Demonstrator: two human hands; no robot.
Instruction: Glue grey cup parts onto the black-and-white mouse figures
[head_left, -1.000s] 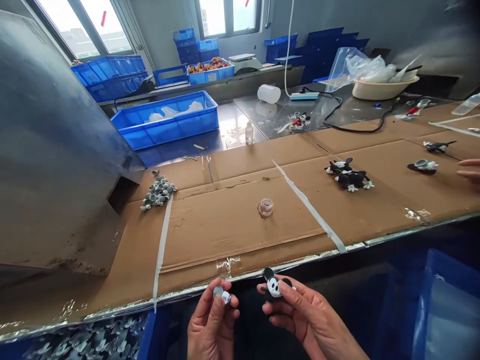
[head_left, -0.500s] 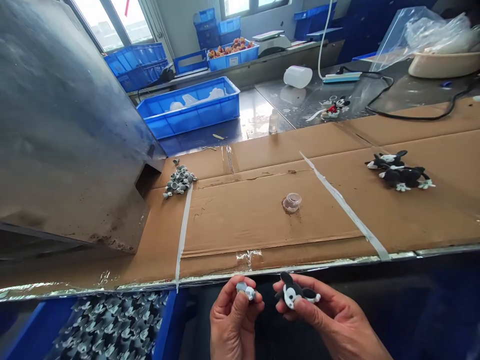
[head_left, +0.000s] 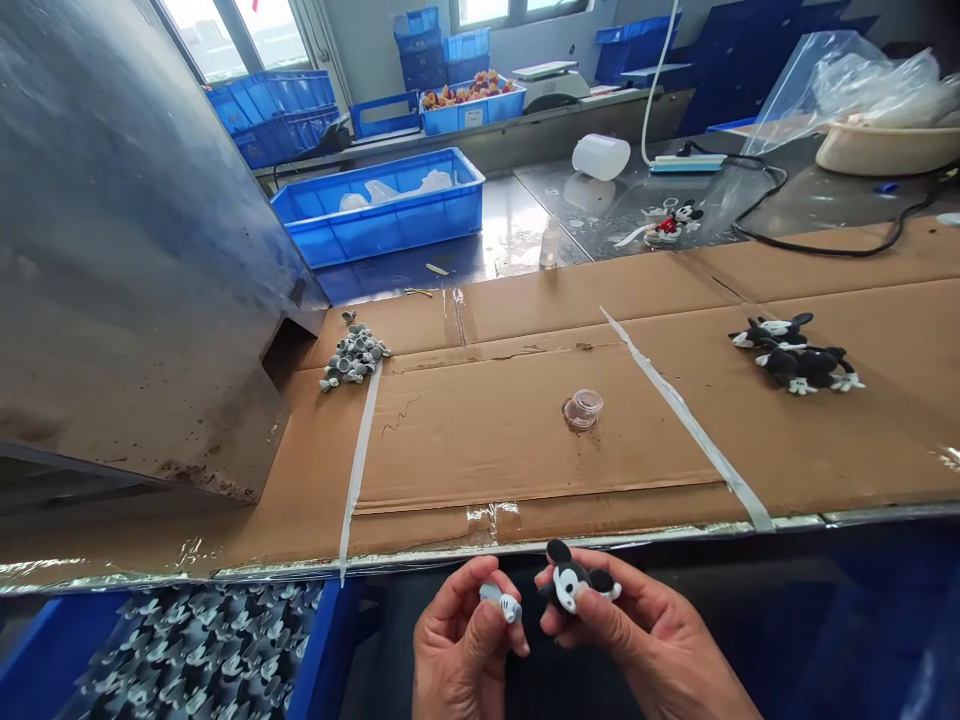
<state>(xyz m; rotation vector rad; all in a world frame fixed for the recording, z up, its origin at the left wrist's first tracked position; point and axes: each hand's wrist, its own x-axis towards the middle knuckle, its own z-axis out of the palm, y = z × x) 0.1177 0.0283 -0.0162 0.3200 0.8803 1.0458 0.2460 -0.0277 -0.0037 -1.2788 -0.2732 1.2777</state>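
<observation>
Between the thumb and fingers of my left hand (head_left: 466, 640) is a small grey and white toy part (head_left: 502, 603) with dark lines on its white end. My right hand (head_left: 630, 630) grips a black and white mouse figurine (head_left: 568, 585) with round black ears; my fingers cover part of its body. The two pieces are held close together but apart, in front of the table's edge. A pile of small grey and white parts (head_left: 354, 357) lies at the left on the cardboard. Several black and white figurines (head_left: 802, 365) lie at the right.
A small clear cup (head_left: 583, 409) stands mid-cardboard (head_left: 480, 430). Below left, a blue bin (head_left: 322, 650) holds many grey parts. A metal housing (head_left: 135, 260) rises at the left. Behind are a blue crate (head_left: 390, 235), a red-trousered mouse figure (head_left: 673, 222) and a black cable (head_left: 825, 245).
My right hand has shifted slightly left with the figurine, bringing it a little nearer the grey part. The figurine is turned slightly. The camera view has tilted a little.
</observation>
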